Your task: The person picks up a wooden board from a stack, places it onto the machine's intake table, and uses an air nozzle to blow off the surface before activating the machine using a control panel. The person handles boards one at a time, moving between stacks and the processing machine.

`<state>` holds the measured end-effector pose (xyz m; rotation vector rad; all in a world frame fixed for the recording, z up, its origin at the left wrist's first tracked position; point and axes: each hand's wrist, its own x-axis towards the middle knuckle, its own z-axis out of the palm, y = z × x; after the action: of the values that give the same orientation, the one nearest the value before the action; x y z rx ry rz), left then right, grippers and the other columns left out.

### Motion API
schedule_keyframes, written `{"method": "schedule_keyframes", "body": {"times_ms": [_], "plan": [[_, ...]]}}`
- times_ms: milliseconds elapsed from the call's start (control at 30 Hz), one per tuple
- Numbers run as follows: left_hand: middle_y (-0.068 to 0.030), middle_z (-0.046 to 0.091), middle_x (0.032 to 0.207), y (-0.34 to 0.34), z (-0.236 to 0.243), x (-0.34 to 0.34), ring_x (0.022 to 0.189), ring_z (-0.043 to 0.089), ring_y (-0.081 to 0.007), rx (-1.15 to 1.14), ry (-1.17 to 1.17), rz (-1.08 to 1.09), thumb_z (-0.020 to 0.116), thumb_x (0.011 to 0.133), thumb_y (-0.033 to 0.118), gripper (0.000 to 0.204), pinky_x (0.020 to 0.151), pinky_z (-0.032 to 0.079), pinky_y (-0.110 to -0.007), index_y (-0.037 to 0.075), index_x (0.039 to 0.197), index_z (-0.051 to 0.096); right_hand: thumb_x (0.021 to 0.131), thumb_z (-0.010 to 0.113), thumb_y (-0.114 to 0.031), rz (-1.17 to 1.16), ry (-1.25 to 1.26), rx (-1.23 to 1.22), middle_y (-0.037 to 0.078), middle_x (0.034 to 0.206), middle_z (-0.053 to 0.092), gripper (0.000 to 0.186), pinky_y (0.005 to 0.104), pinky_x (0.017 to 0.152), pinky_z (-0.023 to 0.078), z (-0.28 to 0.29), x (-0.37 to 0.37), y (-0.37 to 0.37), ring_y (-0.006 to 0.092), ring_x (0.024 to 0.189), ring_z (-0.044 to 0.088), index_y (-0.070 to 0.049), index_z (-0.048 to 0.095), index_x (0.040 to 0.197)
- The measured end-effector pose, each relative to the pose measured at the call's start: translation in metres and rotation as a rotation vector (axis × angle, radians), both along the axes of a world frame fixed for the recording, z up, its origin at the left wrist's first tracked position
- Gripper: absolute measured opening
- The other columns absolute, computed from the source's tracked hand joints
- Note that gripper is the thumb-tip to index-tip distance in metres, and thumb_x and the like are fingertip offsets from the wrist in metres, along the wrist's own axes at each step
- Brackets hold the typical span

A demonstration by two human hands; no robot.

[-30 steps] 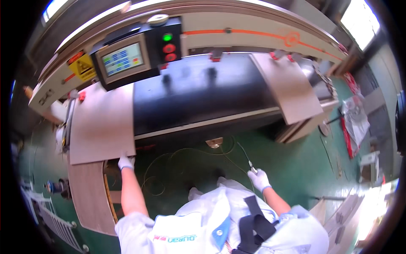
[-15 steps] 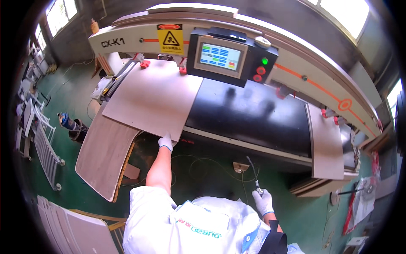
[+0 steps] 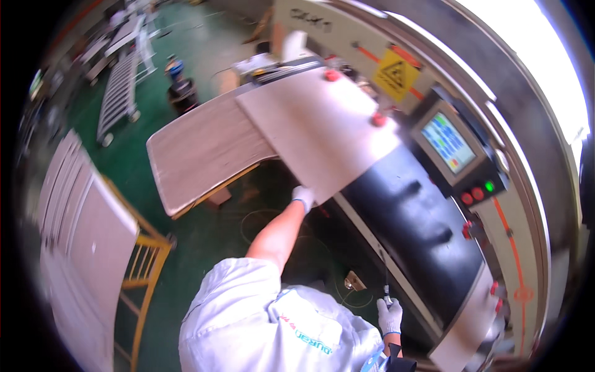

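My left hand (image 3: 304, 197), in a white glove, grips the near edge of a large flat pale board (image 3: 316, 133) by its corner. The board lies on the machine's black bed (image 3: 412, 217) and extends over a curved side table. In my right hand (image 3: 390, 317), also gloved, is an air blow gun (image 3: 387, 292) with a thin nozzle, held low beside the machine's front edge. Its trigger and grip are mostly hidden by the fingers. Above the bed runs a beam carrying a control panel (image 3: 451, 144) with a lit screen and red and green buttons.
The curved side table (image 3: 204, 146) adjoins the bed. Several boards (image 3: 87, 229) stack on a yellow frame (image 3: 149, 257) at left. Another pale board (image 3: 462, 328) lies at the bed's right end. A foot pedal (image 3: 354, 282) and looping hose lie on the green floor. A slatted trolley (image 3: 118, 93) stands beyond.
The view has swung left, so the machine appears rotated and further right. My left hand stays on the board's corner, and the blow gun remains in my right hand.
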<state>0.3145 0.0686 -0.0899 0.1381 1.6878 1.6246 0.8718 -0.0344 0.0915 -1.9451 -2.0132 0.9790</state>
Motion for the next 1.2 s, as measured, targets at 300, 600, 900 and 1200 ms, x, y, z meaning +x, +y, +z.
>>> {"method": "schedule_keyframes", "body": {"times_ms": [300, 600, 900, 1200], "plan": [[-0.0194, 0.075, 0.091, -0.154, 0.035, 0.101, 0.07, 0.074, -0.035, -0.078, -0.399, 0.053, 0.068, 0.103, 0.033, 0.036, 0.054, 0.058, -0.045, -0.004, 0.103, 0.069, 0.1, 0.066, -0.03, 0.145, 0.281, -0.473, 0.009, 0.059, 0.063, 0.033, 0.0308, 0.042, 0.042, -0.021, -0.088, 0.1, 0.017, 0.045, 0.059, -0.003, 0.06, 0.082], [-0.027, 0.069, 0.104, -0.547, 0.012, -0.049, 0.102, 0.068, -0.0462, 0.018, -0.512, 1.107, 0.057, 0.105, 0.04, 0.039, 0.091, 0.055, -0.059, 0.001, 0.11, 0.059, 0.103, 0.062, -0.033, 0.659, 0.279, -0.54, 0.009, 0.067, 0.07, 0.033, 0.0277, 0.046, 0.045, -0.019, -0.29, 0.063, 0.0136, 0.05, 0.059, -0.004, 0.059, 0.088], [-0.0183, 0.065, 0.138, -0.853, -0.069, -0.248, 0.124, 0.066, -0.0387, 0.055, -0.44, 1.618, 0.071, 0.1, 0.054, 0.065, 0.094, 0.059, -0.054, 0.009, 0.145, 0.057, 0.1, 0.066, -0.025, 0.791, 0.008, -0.861, 0.01, 0.072, 0.071, 0.027, 0.0295, 0.056, 0.049, -0.039, -0.455, -0.179, 0.0167, 0.061, 0.066, -0.002, 0.063, 0.088], [-0.0122, 0.074, 0.11, -0.842, -0.073, -0.257, 0.083, 0.075, -0.0288, 0.386, -0.344, 1.643, 0.078, 0.097, 0.032, 0.046, 0.07, 0.065, -0.047, 0.01, 0.132, 0.059, 0.101, 0.059, -0.027, 1.245, -0.176, -0.868, 0.005, 0.076, 0.071, 0.029, 0.0266, 0.06, 0.048, -0.014, -0.653, -0.379, 0.0112, 0.063, 0.061, -0.003, 0.069, 0.088]]}}
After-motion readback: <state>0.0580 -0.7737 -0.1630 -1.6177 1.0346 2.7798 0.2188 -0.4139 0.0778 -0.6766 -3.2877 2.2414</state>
